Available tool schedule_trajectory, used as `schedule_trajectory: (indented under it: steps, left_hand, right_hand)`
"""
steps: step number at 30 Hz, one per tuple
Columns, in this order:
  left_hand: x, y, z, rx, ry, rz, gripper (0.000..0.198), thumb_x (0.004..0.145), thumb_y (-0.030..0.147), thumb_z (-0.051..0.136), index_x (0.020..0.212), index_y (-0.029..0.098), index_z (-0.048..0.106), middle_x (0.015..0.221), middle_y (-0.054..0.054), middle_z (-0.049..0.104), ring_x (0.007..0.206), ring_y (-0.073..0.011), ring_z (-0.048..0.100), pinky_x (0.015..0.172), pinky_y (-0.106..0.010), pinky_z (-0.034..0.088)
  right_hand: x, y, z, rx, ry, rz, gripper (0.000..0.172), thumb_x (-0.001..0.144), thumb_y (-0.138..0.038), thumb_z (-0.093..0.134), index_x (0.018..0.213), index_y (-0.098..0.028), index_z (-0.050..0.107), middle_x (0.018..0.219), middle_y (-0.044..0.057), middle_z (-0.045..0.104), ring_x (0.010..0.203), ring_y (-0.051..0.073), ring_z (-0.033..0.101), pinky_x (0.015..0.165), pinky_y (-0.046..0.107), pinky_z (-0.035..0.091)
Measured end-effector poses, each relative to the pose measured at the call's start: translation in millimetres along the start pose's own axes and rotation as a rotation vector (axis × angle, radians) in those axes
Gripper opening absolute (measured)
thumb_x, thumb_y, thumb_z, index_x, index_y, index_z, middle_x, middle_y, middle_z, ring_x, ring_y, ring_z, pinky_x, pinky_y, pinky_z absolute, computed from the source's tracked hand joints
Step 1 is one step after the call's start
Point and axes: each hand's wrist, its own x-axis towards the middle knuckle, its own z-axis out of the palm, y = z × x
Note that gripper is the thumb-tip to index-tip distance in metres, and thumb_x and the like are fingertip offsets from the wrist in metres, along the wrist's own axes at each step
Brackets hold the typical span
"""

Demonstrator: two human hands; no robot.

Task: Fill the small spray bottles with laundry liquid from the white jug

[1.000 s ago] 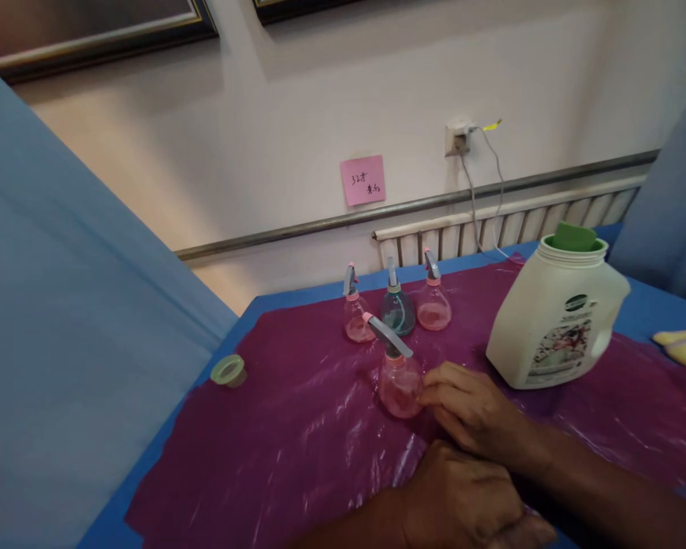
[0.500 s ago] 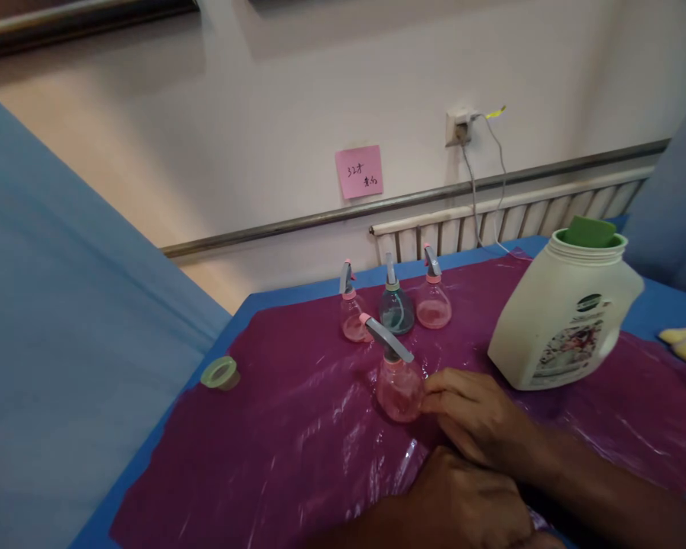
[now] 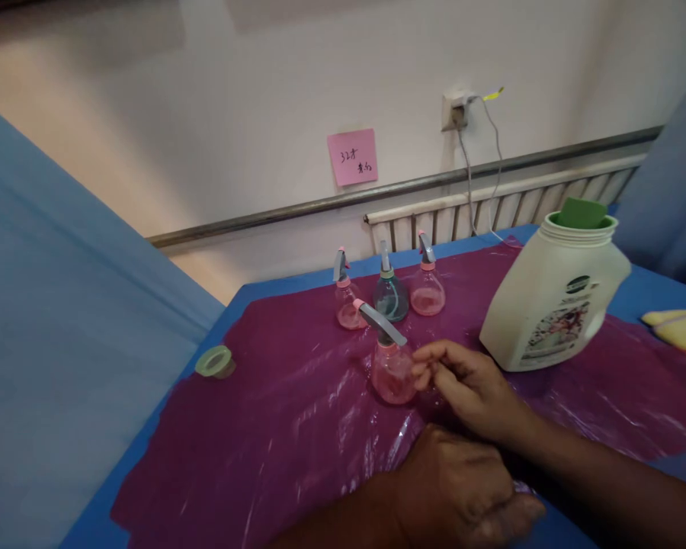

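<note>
A clear spray bottle with pink liquid [image 3: 394, 377] stands on the table, its grey trigger head and pink nozzle tilted toward the upper left. Beside its right side is my right hand [image 3: 474, 389], palm partly turned up, fingers loosely bent and apart, with nothing visible in them. The fingertips are at or very near the bottle; contact cannot be made out. My left hand [image 3: 463, 476] lies low in front, back upward, fingers pointing right and partly hidden. Behind stand a left pink spray bottle [image 3: 350, 309], a teal spray bottle [image 3: 391, 299] and a right pink spray bottle [image 3: 427, 297].
A large cream jug [image 3: 549, 305] with green plastic in its mouth stands at right. A pale green cap [image 3: 216, 362] lies at left on the purple plastic sheet [image 3: 251, 442]. At far right is a yellow cloth [image 3: 677, 332]. Blue curtains hang on both sides.
My right hand has turned its palm upward and its fingers have loosened beside the bottle. My left hand has shifted slightly, showing more of its fingers. The whole view has shifted slightly.
</note>
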Motion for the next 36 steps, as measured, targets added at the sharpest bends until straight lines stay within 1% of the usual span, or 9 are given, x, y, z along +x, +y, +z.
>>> schedule_trajectory:
  steps: [3, 7, 12, 17, 20, 24, 28, 31, 36]
  left_hand:
    - [1, 3, -3.1, -0.012, 0.055, 0.006, 0.060, 0.115, 0.049, 0.062, 0.064, 0.018, 0.062, 0.060, 0.003, 0.057, 0.050, -0.0081, 0.042, 0.050, -0.028, 0.033]
    - [1, 3, -3.1, -0.003, 0.100, 0.024, 0.060, 0.116, 0.048, 0.059, 0.064, 0.019, 0.060, 0.061, 0.002, 0.057, 0.050, -0.0087, 0.042, 0.049, -0.027, 0.034]
    - [1, 6, -2.6, 0.032, 0.077, -0.015, 0.057, 0.115, 0.047, 0.062, 0.066, 0.020, 0.058, 0.063, 0.003, 0.059, 0.048, -0.0079, 0.041, 0.049, -0.026, 0.037]
    - [3, 7, -4.5, 0.033, 0.029, -0.009, 0.055, 0.115, 0.045, 0.063, 0.066, 0.020, 0.059, 0.063, 0.004, 0.056, 0.049, -0.0079, 0.043, 0.051, -0.026, 0.040]
    - [4, 7, -5.8, 0.053, 0.001, -0.002, 0.053, 0.114, 0.045, 0.065, 0.067, 0.020, 0.060, 0.062, 0.004, 0.054, 0.048, -0.0083, 0.044, 0.050, -0.026, 0.040]
    - [5, 7, -6.4, 0.018, 0.040, -0.009, 0.055, 0.113, 0.045, 0.066, 0.065, 0.021, 0.054, 0.060, 0.005, 0.052, 0.047, -0.0077, 0.041, 0.049, -0.026, 0.036]
    - [4, 7, -7.8, -0.022, 0.050, -0.017, 0.054, 0.112, 0.043, 0.066, 0.065, 0.023, 0.049, 0.061, 0.004, 0.051, 0.048, -0.0085, 0.040, 0.049, -0.027, 0.036]
    - [5, 7, -9.5, -0.051, 0.101, -0.006, 0.054, 0.112, 0.041, 0.065, 0.065, 0.023, 0.046, 0.062, 0.004, 0.050, 0.049, -0.0090, 0.038, 0.049, -0.029, 0.035]
    - [6, 8, -11.9, -0.066, 0.100, -0.009, 0.053, 0.112, 0.038, 0.065, 0.065, 0.024, 0.044, 0.062, 0.004, 0.051, 0.050, -0.0095, 0.040, 0.051, -0.029, 0.036]
  right_hand:
    - [4, 5, 5, 0.298, 0.050, 0.199, 0.023, 0.106, -0.026, 0.064, 0.128, -0.023, 0.070, 0.106, 0.007, 0.086, 0.084, 0.018, 0.084, 0.080, 0.035, 0.070]
    - [10, 7, 4, 0.515, 0.091, 0.299, 0.032, 0.096, -0.027, 0.076, 0.128, -0.024, 0.069, 0.109, 0.007, 0.087, 0.087, 0.019, 0.085, 0.084, 0.039, 0.071]
    - [15, 4, -1, 0.604, 0.194, 0.382, 0.037, 0.093, -0.033, 0.085, 0.125, -0.023, 0.070, 0.114, 0.009, 0.087, 0.091, 0.021, 0.086, 0.086, 0.039, 0.071]
    - [20, 1, -5, 0.630, 0.270, 0.498, 0.050, 0.085, -0.041, 0.099, 0.123, -0.022, 0.074, 0.123, 0.013, 0.088, 0.099, 0.024, 0.087, 0.086, 0.037, 0.073]
    - [22, -1, -5, 0.635, 0.294, 0.521, 0.054, 0.079, -0.042, 0.104, 0.120, -0.022, 0.076, 0.120, 0.011, 0.089, 0.098, 0.024, 0.088, 0.081, 0.034, 0.073]
    - [23, -6, -5, 0.649, 0.326, 0.529, 0.055, 0.072, -0.042, 0.109, 0.113, -0.022, 0.078, 0.112, 0.009, 0.090, 0.093, 0.023, 0.088, 0.075, 0.030, 0.072]
    - [25, -10, -4, 0.660, 0.349, 0.522, 0.056, 0.065, -0.041, 0.113, 0.103, -0.022, 0.078, 0.099, 0.006, 0.090, 0.087, 0.022, 0.088, 0.075, 0.029, 0.071]
    - [26, -11, -4, 0.663, 0.358, 0.501, 0.057, 0.061, -0.042, 0.115, 0.098, -0.022, 0.076, 0.091, 0.004, 0.088, 0.078, 0.018, 0.085, 0.074, 0.028, 0.070]
    - [28, -14, -6, 0.629, 0.344, 0.466, 0.057, 0.061, -0.045, 0.114, 0.095, -0.022, 0.075, 0.080, 0.001, 0.085, 0.064, 0.014, 0.077, 0.068, 0.026, 0.065]
